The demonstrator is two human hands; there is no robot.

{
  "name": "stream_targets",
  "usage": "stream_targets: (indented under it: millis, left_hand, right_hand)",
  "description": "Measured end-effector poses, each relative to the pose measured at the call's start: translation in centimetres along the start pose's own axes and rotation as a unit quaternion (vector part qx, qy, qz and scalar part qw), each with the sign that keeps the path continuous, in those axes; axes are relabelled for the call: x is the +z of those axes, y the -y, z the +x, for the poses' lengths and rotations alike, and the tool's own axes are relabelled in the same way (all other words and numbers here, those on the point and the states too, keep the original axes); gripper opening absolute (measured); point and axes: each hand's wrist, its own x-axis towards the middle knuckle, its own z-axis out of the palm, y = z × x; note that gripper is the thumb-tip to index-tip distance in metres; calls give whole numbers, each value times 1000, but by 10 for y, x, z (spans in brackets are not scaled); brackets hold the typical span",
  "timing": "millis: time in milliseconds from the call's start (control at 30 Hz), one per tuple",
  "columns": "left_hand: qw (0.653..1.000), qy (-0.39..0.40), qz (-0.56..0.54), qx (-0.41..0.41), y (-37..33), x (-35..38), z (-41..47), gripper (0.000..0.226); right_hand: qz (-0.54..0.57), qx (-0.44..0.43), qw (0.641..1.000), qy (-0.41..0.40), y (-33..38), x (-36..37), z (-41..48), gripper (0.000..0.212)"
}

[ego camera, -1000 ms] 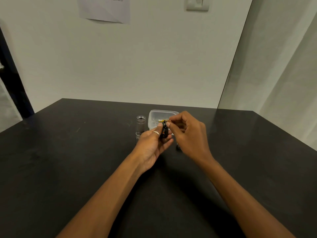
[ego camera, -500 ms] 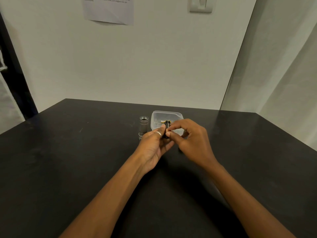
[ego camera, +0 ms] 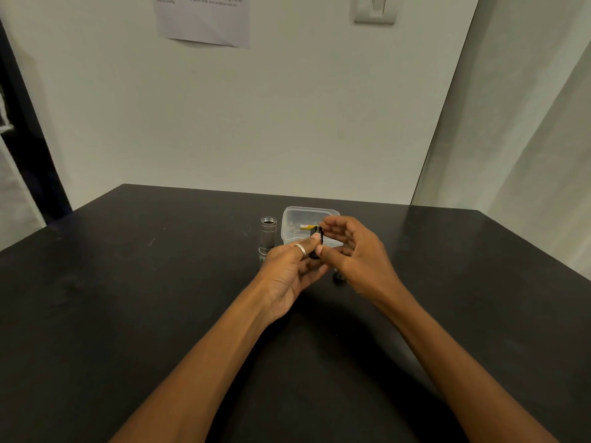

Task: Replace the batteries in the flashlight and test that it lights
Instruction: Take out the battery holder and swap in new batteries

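Over the black table (ego camera: 128, 314), the left hand (ego camera: 287, 276) pinches a small black battery holder (ego camera: 316, 243) upright; the right hand (ego camera: 358, 254) cups it, thumb touching, fingers loosely spread. Just left stands the silver flashlight body (ego camera: 267, 238); behind, partly hidden by the hands, a clear plastic box (ego camera: 297, 215) holds a yellow battery (ego camera: 307, 227).

The table (ego camera: 134, 282) is black with a dull sheen, smooth but faintly scuffed. The flashlight body (ego camera: 268, 235) standing on it looks like brushed grey metal, ribbed near the base. The box (ego camera: 289, 225) behind is clear, cloudy plastic. A small black holder (ego camera: 317, 238) (plastic, apparently matt) sits between the fingers. The ring (ego camera: 300, 249) is shiny metal. The sheet (ego camera: 204, 24) on the wall is matt, creased paper.
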Motion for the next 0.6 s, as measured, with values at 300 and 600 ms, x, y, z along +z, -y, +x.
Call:
stream_targets:
  millis: [300, 600]
  left_hand:
    - [999, -6, 28, 13, 2, -1, 1, 20]
    - [998, 3, 50, 25, 3, -1, 2, 21]
  right_hand:
    - [14, -3, 1000, 9, 1, 0, -2, 51]
    - [7, -9, 1000, -2, 2, 1, -2, 50]
